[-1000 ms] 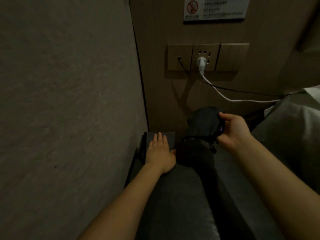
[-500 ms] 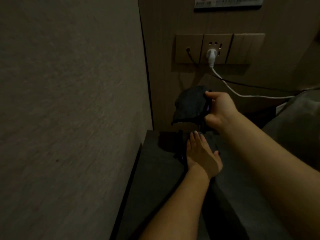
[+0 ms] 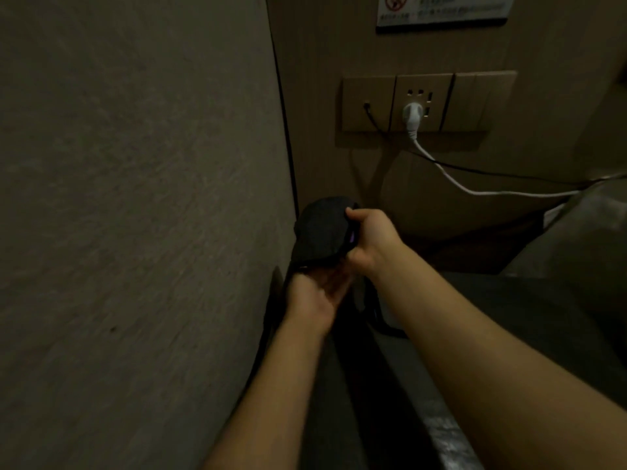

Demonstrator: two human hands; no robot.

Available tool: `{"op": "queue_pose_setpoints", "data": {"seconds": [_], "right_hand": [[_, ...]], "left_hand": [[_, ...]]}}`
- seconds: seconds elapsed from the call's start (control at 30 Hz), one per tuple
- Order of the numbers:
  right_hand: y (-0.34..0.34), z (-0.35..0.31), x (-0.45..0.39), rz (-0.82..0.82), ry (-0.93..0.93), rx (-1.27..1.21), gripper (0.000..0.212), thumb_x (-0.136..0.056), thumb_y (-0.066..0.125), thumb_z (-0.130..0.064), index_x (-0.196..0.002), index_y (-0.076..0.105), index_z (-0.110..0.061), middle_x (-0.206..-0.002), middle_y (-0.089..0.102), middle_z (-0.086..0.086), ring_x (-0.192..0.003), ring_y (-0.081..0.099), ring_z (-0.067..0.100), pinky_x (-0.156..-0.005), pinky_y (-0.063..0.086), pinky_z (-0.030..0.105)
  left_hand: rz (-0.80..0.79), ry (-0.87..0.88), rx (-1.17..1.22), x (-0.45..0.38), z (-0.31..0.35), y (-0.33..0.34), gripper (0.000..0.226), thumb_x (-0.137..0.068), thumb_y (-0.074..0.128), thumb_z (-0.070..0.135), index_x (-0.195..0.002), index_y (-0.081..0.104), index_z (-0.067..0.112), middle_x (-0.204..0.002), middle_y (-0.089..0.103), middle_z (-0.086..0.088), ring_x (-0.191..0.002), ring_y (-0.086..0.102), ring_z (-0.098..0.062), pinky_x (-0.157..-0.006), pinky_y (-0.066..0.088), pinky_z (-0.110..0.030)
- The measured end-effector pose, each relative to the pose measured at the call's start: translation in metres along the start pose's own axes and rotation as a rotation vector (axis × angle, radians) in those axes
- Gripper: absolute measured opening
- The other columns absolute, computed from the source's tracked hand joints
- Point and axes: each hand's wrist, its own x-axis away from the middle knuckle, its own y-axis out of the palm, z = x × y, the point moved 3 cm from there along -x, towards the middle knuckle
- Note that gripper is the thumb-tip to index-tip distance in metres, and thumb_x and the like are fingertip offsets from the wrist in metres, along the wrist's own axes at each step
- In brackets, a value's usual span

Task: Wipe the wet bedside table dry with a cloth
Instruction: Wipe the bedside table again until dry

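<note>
Cloth (image 3: 322,234), a dark bundle at frame centre, was pinched shut in the right hand (image 3: 369,244), held just above the left hand (image 3: 314,296), which was cupped open and empty beneath it; the desk (image 3: 339,385) lay directly below, toward the bottom.

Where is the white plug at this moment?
In the head view, the white plug sits in the middle panel of the wall socket strip, upper right, above the right hand; its white cable trails right.
</note>
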Motion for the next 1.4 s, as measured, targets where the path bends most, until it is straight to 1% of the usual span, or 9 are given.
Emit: {"op": "queue_pose_setpoints", "data": {"seconds": [0.07, 0.17, 0.33, 0.43, 0.57, 0.77, 0.9, 1.07, 1.4], "right_hand": [[0.002, 0.002, 0.001, -0.014, 0.003, -0.031, 0.040, -0.095, 0.037, -0.011, -0.133, 0.044, 0.001, -0.134, 0.052, 0.019, -0.123, 0.049, 0.036, -0.089, 0.041, 0.043], [-0.002, 0.014, -0.001, 0.028, 0.033, -0.019, 0.036, -0.095, 0.039, -0.010, -0.128, 0.046, 0.002, -0.128, 0.055, 0.017, -0.121, 0.051, 0.035, -0.085, 0.043, 0.040], [-0.025, 0.032, -0.017, 0.258, 0.039, 0.463, 0.033, -0.093, 0.048, -0.009, -0.125, 0.049, 0.002, -0.126, 0.055, 0.016, -0.113, 0.054, 0.035, -0.092, 0.048, 0.041], [-0.036, 0.035, -0.024, 0.322, -0.096, 0.876, 0.026, -0.089, 0.057, -0.006, -0.114, 0.056, 0.002, -0.124, 0.056, 0.021, -0.113, 0.054, 0.035, -0.091, 0.048, 0.037], [-0.032, 0.041, -0.017, 0.326, -0.333, 1.166, 0.032, -0.087, 0.061, -0.008, -0.117, 0.056, 0.002, -0.118, 0.060, 0.021, -0.106, 0.058, 0.031, -0.083, 0.049, 0.033], [-0.040, 0.016, 0.008, 0.377, -0.799, 1.569, 0.017, -0.092, 0.049, -0.013, -0.107, 0.056, -0.007, -0.103, 0.059, 0.010, -0.087, 0.057, 0.021, -0.064, 0.042, 0.028], [-0.093, -0.006, 0.022, 0.307, -0.745, 1.738, 0.025, -0.089, 0.044, -0.003, -0.110, 0.058, -0.007, -0.116, 0.059, 0.011, -0.105, 0.057, 0.025, -0.083, 0.047, 0.031], [-0.132, 0.014, 0.024, 0.080, -0.471, 1.945, 0.054, -0.093, 0.037, -0.003, -0.145, 0.024, -0.008, -0.157, 0.016, 0.009, -0.146, 0.009, 0.020, -0.116, 0.012, 0.027], [-0.118, 0.027, 0.013, -0.086, -0.500, 1.987, 0.056, -0.095, 0.032, -0.006, -0.147, 0.012, -0.006, -0.158, 0.008, 0.014, -0.146, 0.005, 0.025, -0.120, 0.007, 0.034]], "left_hand": [[-0.034, -0.052, 0.140, 0.002, 0.021, -0.010, 0.043, -0.102, 0.027, 0.029, -0.105, 0.061, 0.003, -0.075, 0.073, -0.018, -0.083, 0.061, -0.031, -0.072, 0.049, -0.041], [-0.064, -0.100, -0.008, 0.001, 0.048, -0.025, 0.054, -0.097, 0.036, 0.046, -0.108, 0.063, 0.000, -0.089, 0.072, -0.017, -0.089, 0.062, -0.031, -0.074, 0.050, -0.038], [0.203, 0.101, -0.643, -0.012, 0.049, -0.036, 0.008, -0.088, 0.064, 0.016, -0.092, 0.065, 0.009, -0.097, 0.065, -0.013, -0.083, 0.061, -0.024, -0.068, 0.050, -0.029], [0.302, 0.310, -1.082, -0.012, 0.048, -0.040, 0.030, -0.087, 0.065, 0.014, -0.060, 0.051, 0.015, -0.068, 0.057, -0.008, -0.066, 0.055, -0.020, -0.061, 0.042, -0.022], [0.378, 0.516, -1.403, 0.001, 0.047, -0.035, 0.023, -0.090, 0.061, 0.015, -0.067, 0.056, 0.012, -0.064, 0.053, -0.001, -0.055, 0.047, -0.010, -0.043, 0.029, -0.018], [0.445, 0.655, -1.847, 0.014, 0.040, -0.023, 0.031, -0.093, 0.055, 0.019, -0.122, 0.053, 0.008, -0.124, 0.054, -0.012, -0.112, 0.053, -0.025, -0.094, 0.044, -0.034], [0.028, 0.823, -1.878, 0.025, 0.013, 0.011, 0.051, -0.092, 0.047, 0.003, -0.142, 0.040, 0.012, -0.147, 0.042, -0.008, -0.135, 0.038, -0.022, -0.115, 0.029, -0.032], [-0.579, 0.632, -2.261, 0.032, -0.046, 0.048, 0.071, -0.091, 0.043, -0.002, -0.152, 0.009, 0.009, -0.162, 0.007, -0.009, -0.150, 0.005, -0.022, -0.121, 0.002, -0.034], [-0.445, 0.480, -2.532, 0.026, -0.049, 0.037, 0.068, -0.097, 0.035, 0.017, -0.150, -0.005, 0.003, -0.161, -0.008, -0.016, -0.149, -0.007, -0.026, -0.120, -0.002, -0.036]]}}
